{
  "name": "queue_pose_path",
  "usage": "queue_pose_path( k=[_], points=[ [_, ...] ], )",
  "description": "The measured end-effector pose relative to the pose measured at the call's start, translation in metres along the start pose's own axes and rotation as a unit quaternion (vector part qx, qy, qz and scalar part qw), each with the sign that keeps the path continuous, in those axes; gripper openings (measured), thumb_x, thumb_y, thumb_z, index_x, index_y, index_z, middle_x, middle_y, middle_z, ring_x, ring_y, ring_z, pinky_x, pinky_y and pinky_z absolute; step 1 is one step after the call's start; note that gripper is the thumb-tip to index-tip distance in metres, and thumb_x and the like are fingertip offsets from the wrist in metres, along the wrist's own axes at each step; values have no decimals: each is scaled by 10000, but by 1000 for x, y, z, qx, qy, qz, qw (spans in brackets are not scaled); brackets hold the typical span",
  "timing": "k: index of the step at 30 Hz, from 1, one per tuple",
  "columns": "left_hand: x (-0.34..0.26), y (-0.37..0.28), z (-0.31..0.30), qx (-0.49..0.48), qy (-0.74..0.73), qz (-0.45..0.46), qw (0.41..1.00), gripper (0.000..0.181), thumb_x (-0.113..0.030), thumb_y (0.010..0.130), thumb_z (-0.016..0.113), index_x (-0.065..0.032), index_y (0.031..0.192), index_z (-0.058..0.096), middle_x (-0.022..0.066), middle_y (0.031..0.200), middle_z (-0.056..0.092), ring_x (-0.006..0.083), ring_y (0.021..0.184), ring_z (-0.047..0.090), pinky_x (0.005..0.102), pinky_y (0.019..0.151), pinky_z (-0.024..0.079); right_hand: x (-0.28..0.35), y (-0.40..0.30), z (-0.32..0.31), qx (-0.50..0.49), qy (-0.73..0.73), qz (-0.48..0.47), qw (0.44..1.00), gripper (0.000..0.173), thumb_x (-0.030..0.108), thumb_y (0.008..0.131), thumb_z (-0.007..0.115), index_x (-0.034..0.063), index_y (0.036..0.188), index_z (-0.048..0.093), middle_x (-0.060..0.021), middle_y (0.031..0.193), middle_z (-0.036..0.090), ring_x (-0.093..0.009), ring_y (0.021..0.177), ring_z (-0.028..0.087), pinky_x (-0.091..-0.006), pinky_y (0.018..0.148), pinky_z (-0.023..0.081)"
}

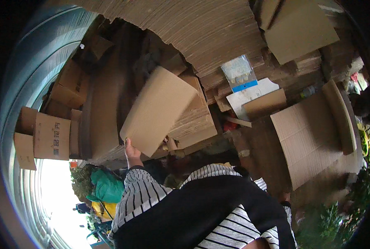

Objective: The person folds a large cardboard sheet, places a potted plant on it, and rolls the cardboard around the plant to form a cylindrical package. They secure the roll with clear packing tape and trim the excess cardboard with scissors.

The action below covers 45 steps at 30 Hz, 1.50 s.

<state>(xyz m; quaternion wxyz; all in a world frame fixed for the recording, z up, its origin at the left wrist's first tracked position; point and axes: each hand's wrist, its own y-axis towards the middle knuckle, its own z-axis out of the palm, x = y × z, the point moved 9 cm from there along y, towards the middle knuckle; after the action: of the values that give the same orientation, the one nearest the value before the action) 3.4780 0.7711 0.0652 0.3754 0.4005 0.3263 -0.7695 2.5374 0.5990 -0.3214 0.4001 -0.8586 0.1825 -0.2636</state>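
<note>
My left hand (pixel 132 153) grips the lower corner of a flat brown cardboard sheet (pixel 158 109), with the thumb on its face. The sheet is tilted above a stack of flat cardboard (pixel 192 126). At the right, my right hand (pixel 285 196) shows only as a small blurred part beside the lower corner of a larger corrugated cardboard sheet (pixel 309 140). Whether its fingers close on that sheet cannot be made out. A narrow curved cardboard piece (pixel 340 118) stands along the far side of the larger sheet.
A tall stack of cardboard (pixel 203 31) rises ahead. On a ledge lie a clear packet with a blue band (pixel 240 74) and a white board (pixel 256 91). Open cartons (pixel 52 137) bearing writing stand left, near a green sack (pixel 107 186). Leafy plants (pixel 331 218) are at lower right.
</note>
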Motion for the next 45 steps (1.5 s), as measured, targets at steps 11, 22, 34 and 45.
queue_pose_path(
  k=[11, 22, 34, 45],
  points=[
    [134, 51, 175, 97, 111, -263, 954, 424, -419, 1021, 566, -5, 1074, 639, 78, 983, 701, 195, 913, 681, 321, 834, 610, 97, -22, -12, -46, 122, -97, 987, 453, 278, 922, 693, -15, 1254, 597, -233, 1221, 660, -349, 1115, 641, -444, 955, 504],
    [550, -239, 360, 405, 237, -657, 590, 270, -327, 992, 646, -94, 1124, 608, 59, 995, 693, 229, 904, 684, 363, 742, 568, 39, -84, 22, -75, 243, 75, 964, 422, 305, 900, 654, 9, 1199, 665, -233, 1101, 710, -344, 1035, 685, -429, 867, 541],
    [615, -305, 363, 265, 340, -535, 726, 365, -259, 940, 736, -184, 1260, 576, -7, 1207, 618, 210, 1106, 597, 404, 864, 571, -149, -236, 14, -293, 765, 93, 566, 234, 230, 938, 624, 72, 1110, 632, -137, 950, 684, -277, 789, 694, -385, 632, 540],
    [549, -263, 293, 246, 475, -439, 722, 264, -296, 988, 658, -102, 1155, 596, 71, 1057, 694, 205, 872, 687, 332, 668, 588, -281, -174, -65, -368, 429, 220, 795, 292, 294, 932, 627, 104, 1152, 635, -149, 1062, 664, -322, 890, 666, -446, 724, 522]
  ],
)
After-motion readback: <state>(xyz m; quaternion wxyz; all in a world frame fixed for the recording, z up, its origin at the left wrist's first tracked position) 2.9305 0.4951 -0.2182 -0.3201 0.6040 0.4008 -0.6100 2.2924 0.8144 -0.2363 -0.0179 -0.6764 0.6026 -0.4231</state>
